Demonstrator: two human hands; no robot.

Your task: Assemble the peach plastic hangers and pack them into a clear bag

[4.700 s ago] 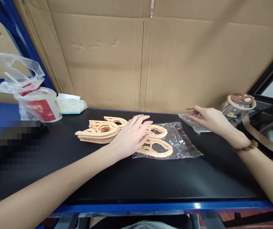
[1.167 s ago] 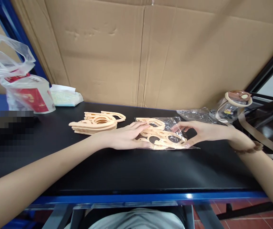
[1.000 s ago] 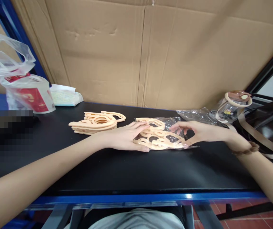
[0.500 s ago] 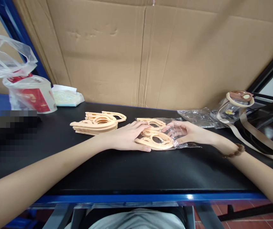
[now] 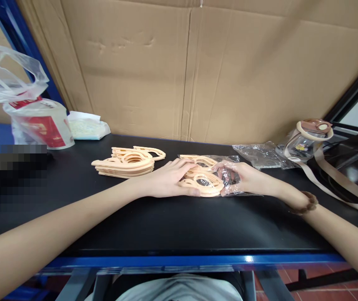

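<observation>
In the head view, a small stack of peach plastic folding hangers [image 5: 208,189] lies on the black tabletop, largely inside a clear plastic bag [image 5: 231,177]. My left hand [image 5: 166,177] grips the stack's left end, thumb along the near edge and fingers over the far side. On the other side, my right hand [image 5: 244,177] is curled round the bag at the hangers' right end. Clear film overlaps those fingers, so I cannot tell whether they are inside the bag. A taller pile of matching hangers [image 5: 125,165] sits left of my left hand, untouched.
Flat clear bags [image 5: 257,155] lie at the back right beside a strapped drink bottle [image 5: 307,144]. A tissue pack [image 5: 87,127] and a bagged tub [image 5: 44,127] stand back left. Cardboard [image 5: 141,75] closes the back; a blue rail [image 5: 179,261] edges the front.
My right hand has closed in slightly to the left, and the film is drawn further over the hangers. The hangers in my left hand have shifted a little; the pile at left is unchanged.
</observation>
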